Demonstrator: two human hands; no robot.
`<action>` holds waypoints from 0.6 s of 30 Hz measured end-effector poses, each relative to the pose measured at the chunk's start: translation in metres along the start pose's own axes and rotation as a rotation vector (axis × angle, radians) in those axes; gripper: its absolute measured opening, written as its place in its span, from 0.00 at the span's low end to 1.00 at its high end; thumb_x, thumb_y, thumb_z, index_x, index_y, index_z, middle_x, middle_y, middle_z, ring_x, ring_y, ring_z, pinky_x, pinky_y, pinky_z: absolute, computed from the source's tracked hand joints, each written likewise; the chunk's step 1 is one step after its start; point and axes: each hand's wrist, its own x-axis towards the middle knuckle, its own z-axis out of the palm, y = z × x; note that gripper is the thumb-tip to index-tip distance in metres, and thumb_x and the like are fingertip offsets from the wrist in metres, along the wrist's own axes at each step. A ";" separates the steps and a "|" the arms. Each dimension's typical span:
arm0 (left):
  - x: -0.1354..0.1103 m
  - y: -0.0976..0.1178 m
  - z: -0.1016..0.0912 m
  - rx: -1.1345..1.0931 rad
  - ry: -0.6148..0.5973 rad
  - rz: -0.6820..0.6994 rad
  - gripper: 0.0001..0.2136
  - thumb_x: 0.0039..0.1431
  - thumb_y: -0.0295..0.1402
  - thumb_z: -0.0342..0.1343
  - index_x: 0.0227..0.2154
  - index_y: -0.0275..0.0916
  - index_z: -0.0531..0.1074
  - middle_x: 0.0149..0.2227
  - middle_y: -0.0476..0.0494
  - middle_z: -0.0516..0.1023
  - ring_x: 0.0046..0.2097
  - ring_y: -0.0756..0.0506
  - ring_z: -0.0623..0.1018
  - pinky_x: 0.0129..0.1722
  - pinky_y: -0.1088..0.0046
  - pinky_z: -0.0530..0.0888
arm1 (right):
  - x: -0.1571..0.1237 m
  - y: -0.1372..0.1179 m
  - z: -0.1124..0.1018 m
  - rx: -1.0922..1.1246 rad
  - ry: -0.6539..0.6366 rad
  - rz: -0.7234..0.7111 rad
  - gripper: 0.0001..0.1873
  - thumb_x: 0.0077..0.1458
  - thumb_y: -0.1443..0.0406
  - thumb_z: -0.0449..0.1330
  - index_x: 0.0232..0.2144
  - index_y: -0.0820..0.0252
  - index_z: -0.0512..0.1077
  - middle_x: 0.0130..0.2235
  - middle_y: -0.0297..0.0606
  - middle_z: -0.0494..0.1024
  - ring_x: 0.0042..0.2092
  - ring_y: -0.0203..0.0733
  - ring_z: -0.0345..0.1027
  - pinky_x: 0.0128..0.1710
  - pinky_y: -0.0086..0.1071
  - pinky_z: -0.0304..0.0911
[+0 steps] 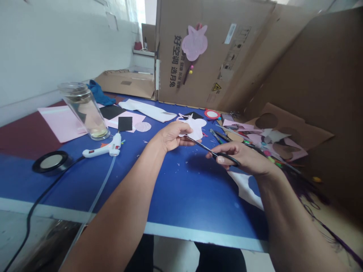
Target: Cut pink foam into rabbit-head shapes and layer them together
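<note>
Pale pink paper cut-out [195, 129] with rounded ears, held up above the flat blue tabletop [184, 196], pinched narrowly between thumb and fingers of the left hand [170, 136]. Right hand [244, 158]: fingers curled closed through the loops of black-handled steel scissors [229, 159]; blade tips just beside the cut-out's lower edge. Blade gap: cannot tell.

Risks: left thumb close to the blades, so a nick is possible if the paper turns during a cut. Thin paper liable to crease or tear under an over-tight pinch. Clear glass jar [83, 113] holding yellowish liquid [98, 133]: tipping possible from an elbow sweep, wetting the pink card sheet [61, 122]. Pale cord [102, 181] of the white plastic hot glue gun [104, 149] under the left forearm: a snag could drag the gun.
</note>
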 end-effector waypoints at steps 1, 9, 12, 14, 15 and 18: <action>0.000 0.000 0.000 -0.001 0.002 -0.001 0.19 0.47 0.23 0.60 0.45 0.31 0.77 0.40 0.30 0.85 0.39 0.37 0.85 0.39 0.63 0.80 | 0.000 0.000 0.000 -0.001 0.001 0.001 0.26 0.50 0.49 0.75 0.45 0.60 0.85 0.26 0.33 0.71 0.27 0.35 0.61 0.27 0.29 0.57; 0.002 -0.001 -0.002 -0.011 0.005 0.001 0.19 0.47 0.23 0.60 0.45 0.32 0.77 0.39 0.31 0.85 0.39 0.37 0.85 0.38 0.64 0.80 | -0.001 -0.001 0.001 -0.006 0.020 0.010 0.26 0.50 0.48 0.75 0.45 0.59 0.85 0.26 0.33 0.71 0.27 0.35 0.60 0.26 0.29 0.55; 0.002 -0.001 -0.002 -0.011 0.004 0.004 0.20 0.47 0.23 0.60 0.46 0.32 0.77 0.40 0.30 0.85 0.39 0.37 0.85 0.38 0.63 0.80 | -0.001 -0.002 0.002 -0.013 0.024 0.011 0.26 0.50 0.48 0.75 0.45 0.59 0.85 0.26 0.33 0.70 0.27 0.35 0.60 0.26 0.29 0.56; 0.002 -0.001 -0.002 -0.010 0.004 0.007 0.21 0.47 0.23 0.60 0.47 0.31 0.77 0.40 0.30 0.85 0.39 0.37 0.85 0.39 0.63 0.80 | -0.001 -0.002 0.002 -0.021 0.028 0.015 0.27 0.49 0.47 0.75 0.44 0.59 0.85 0.26 0.33 0.70 0.27 0.35 0.60 0.26 0.29 0.56; 0.003 -0.001 -0.002 -0.010 0.004 0.009 0.21 0.47 0.23 0.60 0.47 0.31 0.77 0.40 0.30 0.85 0.39 0.37 0.85 0.39 0.63 0.80 | -0.001 -0.002 0.002 -0.025 0.028 0.018 0.27 0.49 0.47 0.75 0.44 0.59 0.85 0.26 0.33 0.70 0.27 0.35 0.60 0.26 0.29 0.56; 0.003 -0.001 -0.002 -0.013 0.006 0.011 0.21 0.47 0.23 0.60 0.47 0.31 0.77 0.40 0.30 0.85 0.39 0.37 0.85 0.39 0.63 0.80 | 0.000 -0.002 0.002 -0.025 0.027 0.019 0.27 0.49 0.47 0.75 0.45 0.59 0.85 0.26 0.33 0.70 0.27 0.35 0.59 0.26 0.29 0.55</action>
